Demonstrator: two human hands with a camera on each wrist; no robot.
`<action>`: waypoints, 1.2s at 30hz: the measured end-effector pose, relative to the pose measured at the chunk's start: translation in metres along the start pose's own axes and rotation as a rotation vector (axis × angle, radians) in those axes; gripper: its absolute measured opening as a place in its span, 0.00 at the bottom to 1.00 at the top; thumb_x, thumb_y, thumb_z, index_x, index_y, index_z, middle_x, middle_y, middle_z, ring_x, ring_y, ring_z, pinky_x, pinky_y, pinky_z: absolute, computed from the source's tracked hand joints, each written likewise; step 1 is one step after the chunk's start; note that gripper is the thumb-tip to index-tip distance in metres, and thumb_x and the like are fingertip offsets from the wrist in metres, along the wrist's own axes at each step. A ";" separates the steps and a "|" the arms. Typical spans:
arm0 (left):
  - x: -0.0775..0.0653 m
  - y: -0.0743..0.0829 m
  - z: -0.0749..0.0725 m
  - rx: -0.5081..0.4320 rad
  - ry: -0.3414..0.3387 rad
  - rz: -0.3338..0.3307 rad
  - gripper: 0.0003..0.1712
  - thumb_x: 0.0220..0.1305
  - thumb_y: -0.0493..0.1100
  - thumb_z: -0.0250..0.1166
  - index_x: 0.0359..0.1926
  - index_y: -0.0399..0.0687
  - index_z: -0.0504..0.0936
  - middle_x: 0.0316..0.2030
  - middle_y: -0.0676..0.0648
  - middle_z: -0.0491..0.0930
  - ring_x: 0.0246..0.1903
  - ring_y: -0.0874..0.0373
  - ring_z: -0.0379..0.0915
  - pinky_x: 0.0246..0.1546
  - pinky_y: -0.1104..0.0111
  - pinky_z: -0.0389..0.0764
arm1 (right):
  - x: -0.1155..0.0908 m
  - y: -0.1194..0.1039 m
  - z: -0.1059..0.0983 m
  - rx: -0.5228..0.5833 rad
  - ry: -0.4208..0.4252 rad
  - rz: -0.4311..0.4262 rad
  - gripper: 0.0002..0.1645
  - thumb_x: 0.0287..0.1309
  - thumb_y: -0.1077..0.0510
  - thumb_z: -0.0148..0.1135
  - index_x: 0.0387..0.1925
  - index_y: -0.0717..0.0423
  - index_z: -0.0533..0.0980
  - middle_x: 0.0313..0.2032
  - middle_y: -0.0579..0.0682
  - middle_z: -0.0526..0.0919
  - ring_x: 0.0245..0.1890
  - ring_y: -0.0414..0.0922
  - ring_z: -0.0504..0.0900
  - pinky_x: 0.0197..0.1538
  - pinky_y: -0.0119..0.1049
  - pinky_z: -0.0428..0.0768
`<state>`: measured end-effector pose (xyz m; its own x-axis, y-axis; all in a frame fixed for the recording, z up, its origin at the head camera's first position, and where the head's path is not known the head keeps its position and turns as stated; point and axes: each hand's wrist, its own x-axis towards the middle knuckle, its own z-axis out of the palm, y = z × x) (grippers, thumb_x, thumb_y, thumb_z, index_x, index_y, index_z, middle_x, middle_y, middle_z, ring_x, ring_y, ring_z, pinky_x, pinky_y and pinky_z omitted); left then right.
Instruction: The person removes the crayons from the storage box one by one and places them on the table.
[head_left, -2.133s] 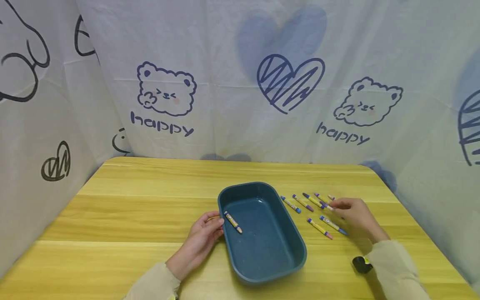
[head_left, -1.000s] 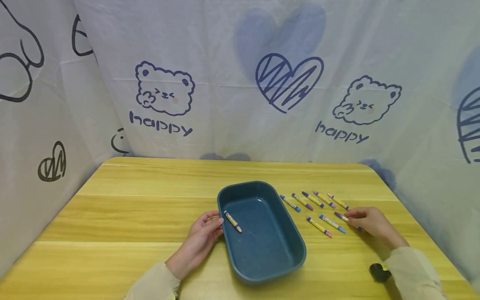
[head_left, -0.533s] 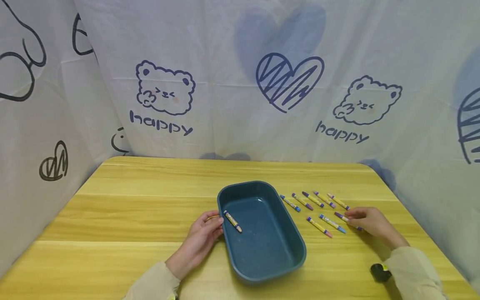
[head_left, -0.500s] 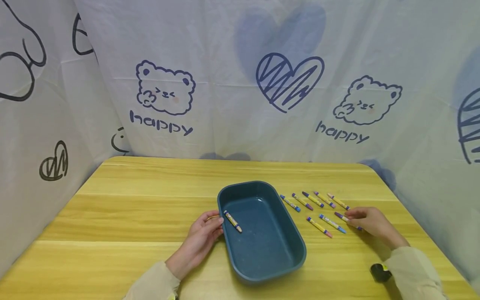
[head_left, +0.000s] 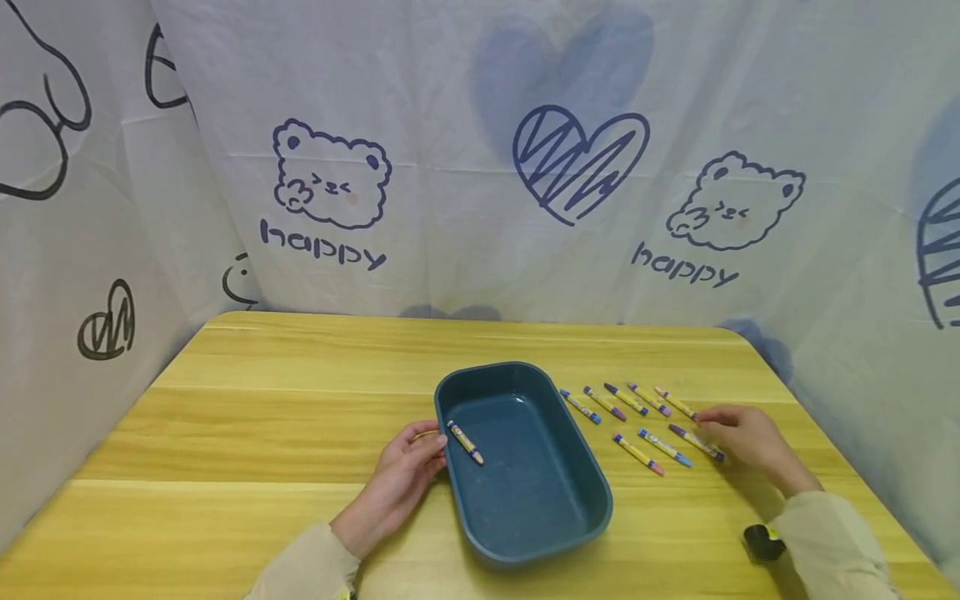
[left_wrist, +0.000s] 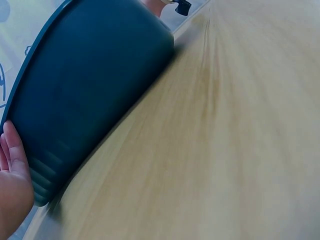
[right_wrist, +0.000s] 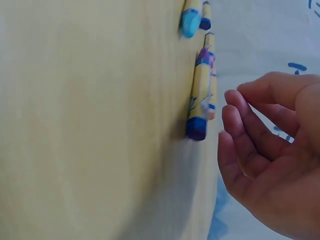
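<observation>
In the head view a dark blue plastic bin (head_left: 528,467) stands on the table, with one pale-tipped crayon (head_left: 466,442) inside near its left wall. My left hand (head_left: 401,479) holds the bin's left rim, thumb at the edge and fingers along the outside wall. Just above a purple-tipped crayon (head_left: 696,442), my right hand (head_left: 750,442) hovers with fingers loosely bent. The right wrist view shows its fingertips apart from the purple-tipped crayon (right_wrist: 200,95), holding nothing. Beside that crayon lie a light-blue-tipped crayon (head_left: 664,447) and a pink-tipped crayon (head_left: 637,454), forming a front row.
Behind them, a back row of several crayons (head_left: 626,399) runs right from the bin's edge, ending in a peach-tipped crayon (head_left: 677,403) close to my right fingers. A printed white curtain (head_left: 465,167) hangs around the wooden table (head_left: 300,400).
My right hand carried the purple-tipped crayon rightward to the end of the front row, laid it down there and has now let go, lifting slightly. My left hand and the bin stay put.
</observation>
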<state>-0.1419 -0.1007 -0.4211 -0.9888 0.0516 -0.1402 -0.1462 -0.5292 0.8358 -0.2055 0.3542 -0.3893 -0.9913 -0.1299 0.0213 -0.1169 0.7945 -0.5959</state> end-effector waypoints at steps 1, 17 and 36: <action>0.000 0.000 0.000 0.003 0.001 -0.001 0.13 0.64 0.26 0.54 0.49 0.33 0.68 0.35 0.46 0.78 0.32 0.61 0.74 0.36 0.73 0.77 | 0.000 -0.002 0.000 0.002 0.009 0.005 0.17 0.67 0.58 0.57 0.48 0.69 0.78 0.44 0.64 0.82 0.44 0.56 0.79 0.39 0.40 0.77; 0.000 -0.001 -0.001 0.009 -0.002 0.000 0.13 0.65 0.26 0.54 0.49 0.33 0.68 0.33 0.47 0.78 0.31 0.61 0.74 0.35 0.73 0.77 | -0.003 -0.084 0.010 0.190 -0.031 -0.073 0.23 0.69 0.54 0.54 0.57 0.68 0.74 0.54 0.65 0.77 0.50 0.60 0.78 0.50 0.50 0.79; 0.002 -0.001 -0.001 -0.005 -0.009 0.005 0.13 0.64 0.25 0.54 0.49 0.33 0.68 0.33 0.47 0.78 0.30 0.62 0.73 0.34 0.74 0.77 | 0.018 -0.190 0.041 0.145 -0.062 -0.201 0.15 0.65 0.57 0.59 0.49 0.60 0.81 0.48 0.55 0.82 0.43 0.52 0.79 0.45 0.47 0.78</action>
<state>-0.1434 -0.1007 -0.4231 -0.9898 0.0564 -0.1311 -0.1409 -0.5339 0.8337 -0.1985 0.1762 -0.3086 -0.9430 -0.3162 0.1040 -0.2967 0.6566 -0.6934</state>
